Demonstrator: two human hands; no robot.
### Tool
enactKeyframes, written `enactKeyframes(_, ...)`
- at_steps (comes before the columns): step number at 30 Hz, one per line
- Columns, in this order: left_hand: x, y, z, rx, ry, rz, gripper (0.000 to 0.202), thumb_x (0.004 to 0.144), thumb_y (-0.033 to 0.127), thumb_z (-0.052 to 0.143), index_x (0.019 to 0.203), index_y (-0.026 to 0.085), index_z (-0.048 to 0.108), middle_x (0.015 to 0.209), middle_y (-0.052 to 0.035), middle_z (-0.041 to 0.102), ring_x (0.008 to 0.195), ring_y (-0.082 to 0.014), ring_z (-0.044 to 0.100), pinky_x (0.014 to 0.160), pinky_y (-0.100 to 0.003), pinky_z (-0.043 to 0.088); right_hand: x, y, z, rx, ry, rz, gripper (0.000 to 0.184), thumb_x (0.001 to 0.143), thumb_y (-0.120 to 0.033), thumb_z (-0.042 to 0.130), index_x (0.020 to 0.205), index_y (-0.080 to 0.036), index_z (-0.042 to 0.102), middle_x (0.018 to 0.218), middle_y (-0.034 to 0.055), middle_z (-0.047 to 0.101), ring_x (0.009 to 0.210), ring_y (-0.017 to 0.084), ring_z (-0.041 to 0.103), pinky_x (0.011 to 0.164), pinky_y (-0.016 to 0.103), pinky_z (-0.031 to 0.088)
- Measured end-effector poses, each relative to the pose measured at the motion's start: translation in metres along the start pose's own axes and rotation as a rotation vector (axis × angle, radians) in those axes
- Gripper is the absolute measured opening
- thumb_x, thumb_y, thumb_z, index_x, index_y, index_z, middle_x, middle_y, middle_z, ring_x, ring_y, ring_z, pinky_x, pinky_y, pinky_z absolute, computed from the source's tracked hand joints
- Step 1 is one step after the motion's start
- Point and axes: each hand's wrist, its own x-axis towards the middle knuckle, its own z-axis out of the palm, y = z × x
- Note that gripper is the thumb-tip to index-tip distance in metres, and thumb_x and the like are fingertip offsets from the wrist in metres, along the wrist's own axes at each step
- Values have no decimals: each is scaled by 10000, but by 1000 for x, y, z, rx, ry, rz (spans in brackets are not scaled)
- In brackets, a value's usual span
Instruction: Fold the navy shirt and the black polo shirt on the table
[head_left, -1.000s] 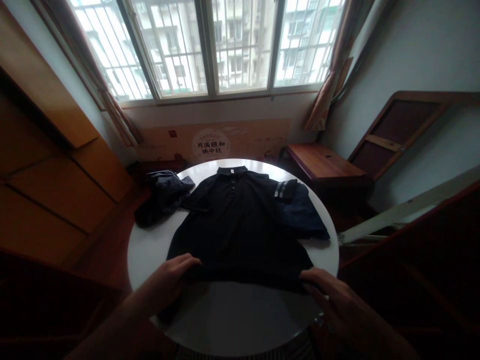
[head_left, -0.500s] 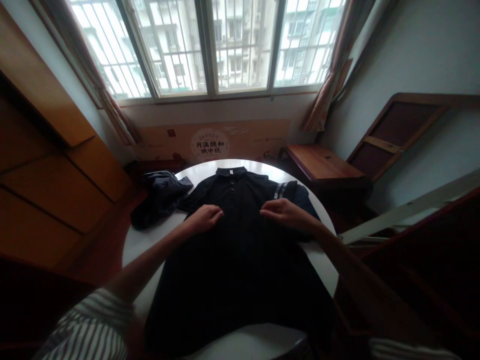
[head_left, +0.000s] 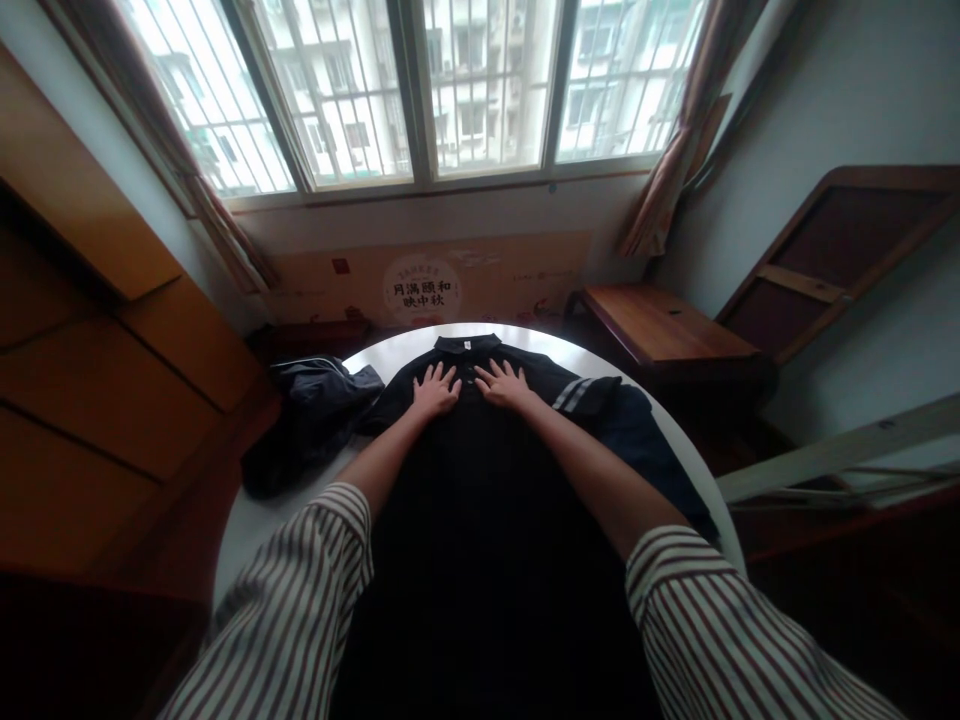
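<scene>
The black shirt [head_left: 480, 520] was spread front up on the white table [head_left: 244, 545], with its collar [head_left: 489, 343] set toward the far edge and its body extended toward the near side, where its lower end was lost in shadow. A pale label [head_left: 467, 345] was shown inside the collar. The cloth lay directly beneath the fingers of both hands: the left hand [head_left: 437, 390] was placed just below the collar on one side of the button strip [head_left: 470, 372], and the right hand [head_left: 501, 384] on the other, so that the strip was left between them. On each hand the fingers were opened, fanned apart and laid flat, pointed toward the collar.

Most of the shirt was left on the near side of the hands, between the forearms, which were partly covered by striped sleeves [head_left: 281, 610]. On the right, two pale stripes [head_left: 577, 394] were seen on dark cloth, and beside them a dark blue garment [head_left: 645, 440] was laid near the table's edge. On the left, a crumpled dark garment [head_left: 315, 400] was partly hung over the rim. Beyond the table, a printed board [head_left: 517, 265] was stood below the window [head_left: 487, 90].
</scene>
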Motion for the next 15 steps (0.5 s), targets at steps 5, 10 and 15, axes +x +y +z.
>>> enactKeyframes(5,16,-1,2,5,30,10,626,984,543,234,1563,309,275,1652,-42,163,1520,-294,127,1183,-627,112,19,1,-14,-7,-14,0,577,1014,-515,343,1558,-336,278,1655,74,166,1493,367,153,1165,599,149)
enactKeyframes(10,15,-1,2,-3,36,18,634,979,545,232,1561,299,284,1651,-47,168,1518,-298,135,1183,-625,117,17,29,-57,-32,78,107,479,988,-330,471,1398,-90,531,1436,215,504,1322,299,474,1067,373,377)
enactKeyframes(15,13,0,3,-7,51,9,636,979,537,231,1557,282,300,1647,-58,185,1517,-298,139,1182,-621,127,-10,97,-95,-77,121,396,621,870,-431,660,1301,11,588,1276,321,581,1194,414,564,940,484,474)
